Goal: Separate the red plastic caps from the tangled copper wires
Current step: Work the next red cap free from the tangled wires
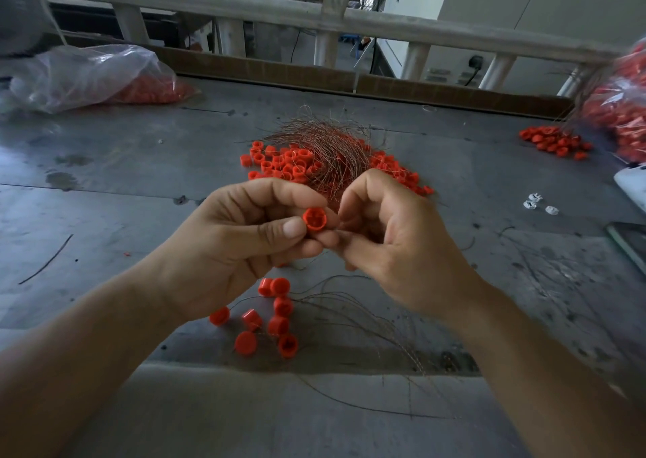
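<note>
My left hand (244, 244) pinches a red plastic cap (314, 218) between thumb and fingers, its open end toward me. My right hand (395, 240) is curled right beside the cap, fingertips close to it; what it holds is hidden, possibly a thin wire. Behind the hands lies a tangle of copper wires (328, 146) over a heap of red caps (283, 164). Under the hands, several loose red caps (276, 317) lie on the grey table with thin wires (367, 314) trailing to the right.
A clear plastic bag of red caps (98, 76) lies at the far left, another bag (625, 108) at the far right with a small cap pile (555, 141) beside it. Small white bits (535, 202) lie at right. A railing (314, 13) runs behind the table.
</note>
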A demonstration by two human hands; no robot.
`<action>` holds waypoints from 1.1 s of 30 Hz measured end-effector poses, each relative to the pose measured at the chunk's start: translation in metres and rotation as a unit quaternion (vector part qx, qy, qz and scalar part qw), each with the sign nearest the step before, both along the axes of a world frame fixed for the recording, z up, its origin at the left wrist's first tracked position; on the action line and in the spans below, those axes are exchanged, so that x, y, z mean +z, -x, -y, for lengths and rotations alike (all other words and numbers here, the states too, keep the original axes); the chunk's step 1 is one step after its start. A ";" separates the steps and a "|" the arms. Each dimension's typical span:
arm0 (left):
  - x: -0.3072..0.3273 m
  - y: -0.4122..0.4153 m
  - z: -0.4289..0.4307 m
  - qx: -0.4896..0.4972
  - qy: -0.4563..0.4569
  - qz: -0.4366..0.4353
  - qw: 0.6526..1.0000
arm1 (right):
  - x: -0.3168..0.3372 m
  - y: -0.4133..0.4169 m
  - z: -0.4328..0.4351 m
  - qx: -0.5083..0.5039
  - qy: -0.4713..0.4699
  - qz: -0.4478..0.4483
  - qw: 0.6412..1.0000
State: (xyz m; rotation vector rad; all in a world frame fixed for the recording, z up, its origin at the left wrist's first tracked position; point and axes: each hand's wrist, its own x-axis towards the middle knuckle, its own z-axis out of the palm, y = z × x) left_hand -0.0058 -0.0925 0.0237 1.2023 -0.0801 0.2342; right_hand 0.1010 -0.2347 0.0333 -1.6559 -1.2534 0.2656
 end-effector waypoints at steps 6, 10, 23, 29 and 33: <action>-0.001 0.000 -0.003 0.005 0.008 -0.020 1.000 | 0.007 -0.037 0.012 -0.141 0.028 0.025 0.989; -0.003 0.001 -0.004 -0.027 0.013 -0.051 0.998 | -0.002 -0.055 0.012 -0.225 0.079 0.114 0.964; -0.003 0.001 -0.005 -0.032 0.024 -0.070 0.997 | -0.034 -0.070 -0.013 -0.224 0.170 0.201 0.938; -0.004 0.001 -0.007 -0.053 0.027 -0.061 0.996 | -0.041 -0.067 -0.022 -0.223 0.159 0.203 0.940; -0.004 0.002 -0.006 -0.049 0.034 -0.063 0.996 | -0.041 -0.069 -0.020 -0.230 0.165 0.199 0.938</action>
